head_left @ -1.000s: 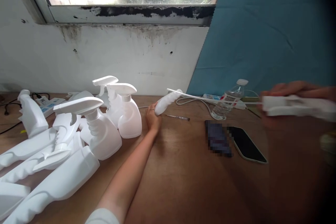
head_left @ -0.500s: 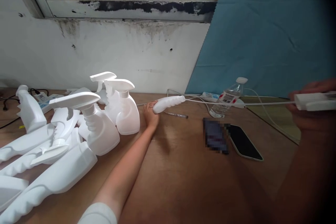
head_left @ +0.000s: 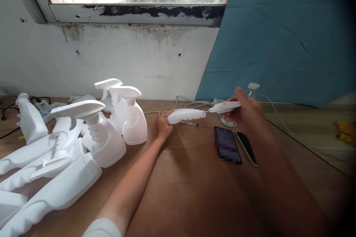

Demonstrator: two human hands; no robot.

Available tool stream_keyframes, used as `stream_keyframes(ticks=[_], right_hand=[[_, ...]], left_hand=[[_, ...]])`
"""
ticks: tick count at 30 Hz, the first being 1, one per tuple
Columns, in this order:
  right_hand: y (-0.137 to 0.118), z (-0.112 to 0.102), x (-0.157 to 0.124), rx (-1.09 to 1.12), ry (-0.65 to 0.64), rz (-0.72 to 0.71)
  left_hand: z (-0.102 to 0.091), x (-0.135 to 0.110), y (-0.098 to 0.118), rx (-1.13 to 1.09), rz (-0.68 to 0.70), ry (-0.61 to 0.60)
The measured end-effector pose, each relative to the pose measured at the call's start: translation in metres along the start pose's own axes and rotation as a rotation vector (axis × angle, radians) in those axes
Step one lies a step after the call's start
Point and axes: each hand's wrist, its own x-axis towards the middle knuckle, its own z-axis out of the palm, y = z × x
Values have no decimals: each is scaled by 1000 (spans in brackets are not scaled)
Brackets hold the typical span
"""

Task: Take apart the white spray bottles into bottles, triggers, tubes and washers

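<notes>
My left hand is closed around the base of a white plastic spray bottle, which lies tilted with its ribbed neck pointing right. In my right hand is a white trigger spray head, gripped by its body with the collar end facing the bottle's mouth. The spray head is right at the mouth; the tube below it is mostly hidden, and I cannot tell whether the two parts touch. To the left stand white spray bottles with heads fitted, such as one spray bottle near my left hand.
Several headless white bottles lie at the left. A pen lies behind the held bottle. Two phones, a dark phone and a pale-edged phone, rest at the right. A clear water bottle stands partly behind my right hand. Cables run along the wall.
My right hand has moved left with the spray head, bringing it to the bottle's mouth; the long tube that showed between them is now mostly out of sight. My left hand shifted slightly right.
</notes>
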Motion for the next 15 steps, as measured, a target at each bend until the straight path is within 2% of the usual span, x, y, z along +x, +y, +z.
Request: stream_keyframes(ticks=[4, 6, 10, 15], right_hand=[[10, 21, -6, 206, -171, 331], [10, 23, -8, 309, -238, 402], [6, 24, -14, 263, -314, 293], [11, 39, -17, 32, -323, -2]], left_hand=[[0, 0, -1, -77, -74, -4], [0, 0, -2, -129, -114, -14], [1, 1, -5, -220, -150, -63], [3, -1, -3, -390, -237, -213]])
